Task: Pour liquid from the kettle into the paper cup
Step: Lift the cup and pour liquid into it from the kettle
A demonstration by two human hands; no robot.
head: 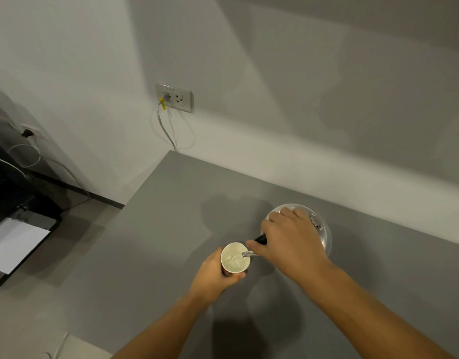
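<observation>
A white paper cup (232, 263) stands upright on the grey table (158, 229), with pale liquid inside it. My left hand (214, 274) is wrapped around the cup's side. A round silver kettle (323, 230) is tilted toward the cup, and its thin metal spout (248, 253) reaches over the cup's rim. My right hand (288, 242) grips the kettle's dark handle from above and hides most of the kettle body. A thin stream of liquid runs from the spout tip into the cup.
The table meets a white wall at the back. A wall socket (174, 97) with a plugged-in cable sits above the table's far-left corner. Left of the table, lower down, stands a black printer (18, 237) with white paper in it.
</observation>
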